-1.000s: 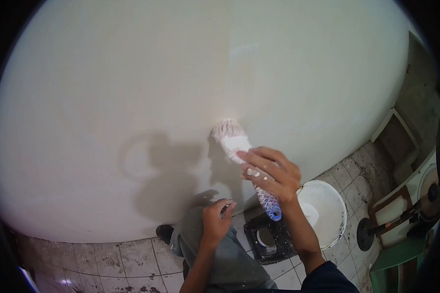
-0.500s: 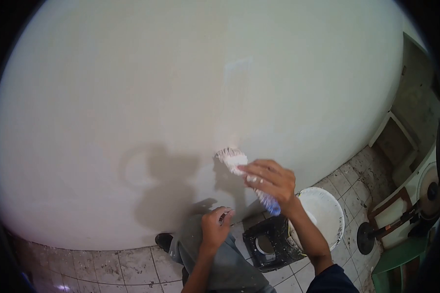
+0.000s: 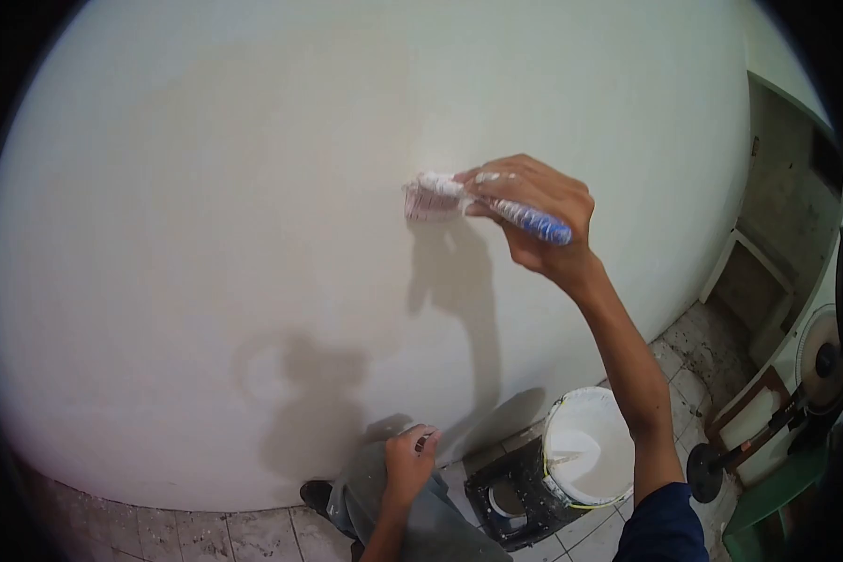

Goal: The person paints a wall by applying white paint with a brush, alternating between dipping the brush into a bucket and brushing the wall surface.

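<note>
A paint-coated paintbrush (image 3: 437,199) is up at the pale wall (image 3: 206,234), higher than the bucket (image 3: 609,417) and to its left. Its wide bristles (image 3: 426,204) point away from the bucket's side, while the blue patterned handle (image 3: 545,226) slants back toward it; whether the tips press on the wall I cannot tell. The right hand (image 3: 539,201), dabbed with white on the fingers, has its grip closed around the brush, above the bucket. The arm comes down past the bucket's right edge into a navy sleeve (image 3: 663,525). A shadow (image 3: 454,267) of hand and brush falls on the wall, above and left of the bucket.

The left hand (image 3: 410,461) is left of the bucket, by the grey trousers (image 3: 440,525), fingers curled; something dark shows at them, and I cannot tell whether that grip holds it. The bucket is white and paint-smeared inside. Just beside its lower left is a speckled black stool (image 3: 525,520). A dark shoe (image 3: 317,495) is well left of the bucket, on the tiled floor (image 3: 197,536). Right of the bucket are a standing fan (image 3: 820,370) and, lower, green furniture (image 3: 768,510).
</note>
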The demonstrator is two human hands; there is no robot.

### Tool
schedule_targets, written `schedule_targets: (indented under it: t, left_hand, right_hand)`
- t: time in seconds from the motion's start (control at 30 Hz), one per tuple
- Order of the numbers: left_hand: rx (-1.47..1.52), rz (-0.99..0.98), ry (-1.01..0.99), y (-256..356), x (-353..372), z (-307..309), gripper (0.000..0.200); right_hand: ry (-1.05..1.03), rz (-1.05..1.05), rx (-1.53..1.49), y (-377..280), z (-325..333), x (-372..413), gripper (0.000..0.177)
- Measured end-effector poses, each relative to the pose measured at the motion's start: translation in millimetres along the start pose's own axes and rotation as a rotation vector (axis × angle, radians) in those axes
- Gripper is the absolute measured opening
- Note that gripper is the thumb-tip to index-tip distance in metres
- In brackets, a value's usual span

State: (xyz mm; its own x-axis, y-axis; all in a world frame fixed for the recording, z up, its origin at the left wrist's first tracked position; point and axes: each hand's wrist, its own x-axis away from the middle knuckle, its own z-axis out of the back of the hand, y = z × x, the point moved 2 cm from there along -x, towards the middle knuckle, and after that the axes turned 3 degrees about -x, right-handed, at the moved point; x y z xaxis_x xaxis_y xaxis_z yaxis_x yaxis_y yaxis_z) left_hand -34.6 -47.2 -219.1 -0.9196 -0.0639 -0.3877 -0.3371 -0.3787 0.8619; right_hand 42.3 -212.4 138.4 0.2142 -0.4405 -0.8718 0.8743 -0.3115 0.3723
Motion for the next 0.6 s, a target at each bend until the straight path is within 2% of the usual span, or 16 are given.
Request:
schedule_targets:
  t: [0.13,0.23,0.33,0.43,0.47,0.57,0.6]
  left_hand:
    - [-0.016,-0.007,-0.004,-2.7,1.3,0.2,0.019]
    - [-0.037,0.000,0.000,0.4,3.5,4.8,0.020]
    - [-0.024,-0.017,0.040,-1.6,5.5,4.6,0.018]
    - [-0.019,-0.012,0.054,0.2,4.9,7.9,0.017]
    - [-0.020,-0.003,0.052,1.4,5.1,8.4,0.017]
    - [-0.017,-0.019,0.053,-0.1,5.1,8.9,0.018]
    - [-0.017,-0.019,0.055,-0.4,5.2,9.1,0.018]
  right_hand:
    - [0.057,0.161,0.154,21.8,18.5,-42.8,0.019]
    - [0.129,0.126,0.087,44.1,28.5,-69.2,0.017]
    - [0.236,0.253,0.096,48.3,38.1,-98.1,0.019]
    - [0.188,0.319,0.136,27.7,45.8,-110.4,0.015]
    - [0.199,0.298,0.085,24.7,43.5,-110.8,0.016]
    - [0.198,0.360,0.222,32.7,30.0,-95.5,0.023]
    - [0.131,0.304,0.244,28.5,27.7,-83.6,0.026]
